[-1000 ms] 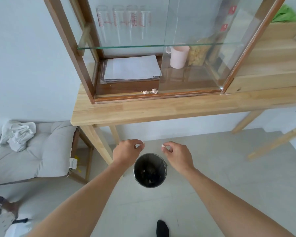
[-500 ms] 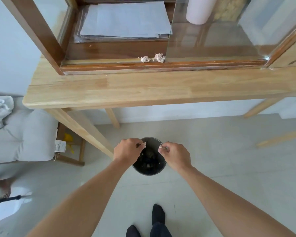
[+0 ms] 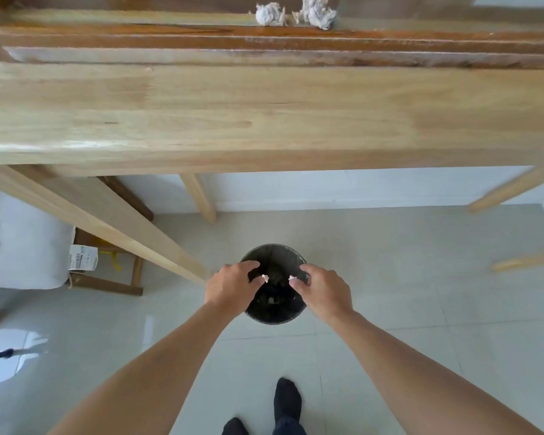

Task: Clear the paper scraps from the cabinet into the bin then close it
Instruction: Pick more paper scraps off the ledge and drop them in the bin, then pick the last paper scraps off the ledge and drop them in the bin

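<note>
A round black bin (image 3: 274,257) stands on the tiled floor in front of the table. My left hand (image 3: 231,287) hovers over its left rim, pinching a small white paper scrap (image 3: 265,278). Over the right rim, my right hand (image 3: 322,291) pinches another white scrap (image 3: 292,278). Several scraps lie in the bin's bottom. Two crumpled paper balls (image 3: 269,14) (image 3: 316,12) rest on the front edge of the wooden cabinet's floor (image 3: 139,31) at the top of the view.
The cabinet sits on a light wooden table (image 3: 264,114) whose slanted leg (image 3: 113,227) comes down just left of the bin. A grey cushioned seat (image 3: 22,243) is at far left. My dark-socked feet (image 3: 286,403) stand behind the bin.
The view has tilted down and moved closer. Both hands have dropped lower over the bin's mouth, each still pinching its scrap.
</note>
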The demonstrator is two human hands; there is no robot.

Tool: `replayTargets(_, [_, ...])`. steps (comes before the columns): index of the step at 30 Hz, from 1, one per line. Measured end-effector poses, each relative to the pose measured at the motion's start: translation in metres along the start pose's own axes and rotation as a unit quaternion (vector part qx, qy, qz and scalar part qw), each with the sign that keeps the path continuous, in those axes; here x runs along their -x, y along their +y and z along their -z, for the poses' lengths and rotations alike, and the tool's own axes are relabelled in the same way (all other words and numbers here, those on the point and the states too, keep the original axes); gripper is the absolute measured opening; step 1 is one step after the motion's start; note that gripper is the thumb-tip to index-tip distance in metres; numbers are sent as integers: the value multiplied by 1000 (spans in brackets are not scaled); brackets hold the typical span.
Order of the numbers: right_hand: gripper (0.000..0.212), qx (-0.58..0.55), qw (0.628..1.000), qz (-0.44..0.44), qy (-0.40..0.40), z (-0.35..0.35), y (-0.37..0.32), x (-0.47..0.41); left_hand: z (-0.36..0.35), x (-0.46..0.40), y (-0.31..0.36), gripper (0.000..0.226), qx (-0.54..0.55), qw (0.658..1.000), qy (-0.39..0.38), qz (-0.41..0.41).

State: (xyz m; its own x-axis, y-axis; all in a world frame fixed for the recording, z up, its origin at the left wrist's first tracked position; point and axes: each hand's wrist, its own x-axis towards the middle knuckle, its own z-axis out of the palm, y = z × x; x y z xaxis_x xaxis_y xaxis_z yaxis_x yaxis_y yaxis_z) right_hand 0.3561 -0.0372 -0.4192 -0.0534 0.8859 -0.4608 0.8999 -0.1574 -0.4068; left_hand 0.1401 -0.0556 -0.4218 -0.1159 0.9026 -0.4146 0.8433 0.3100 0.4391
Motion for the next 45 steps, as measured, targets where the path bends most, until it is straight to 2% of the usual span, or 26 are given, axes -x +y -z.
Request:
replayTargets(5, [49,-9,1000,1,22,27,-7,13,28,10,5,44,5,1000,14,-14])
replayTargets(15, [56,-55,991,70,105,111,-56,79,127,69,50,55,34,992,84,-85])
replayTargets(28, [46,-105,961,150,208,226,-141,163,279,153,100,48,83,959,197,-186])
replayTargets(35, [42,-116,946,172,248,273,-168,161,327,156,119,50,97,951,223,-191])
replayTargets(45, [46,-95,946,182,250,307,-202,117,338,114,153,51,106,948,234,-191])
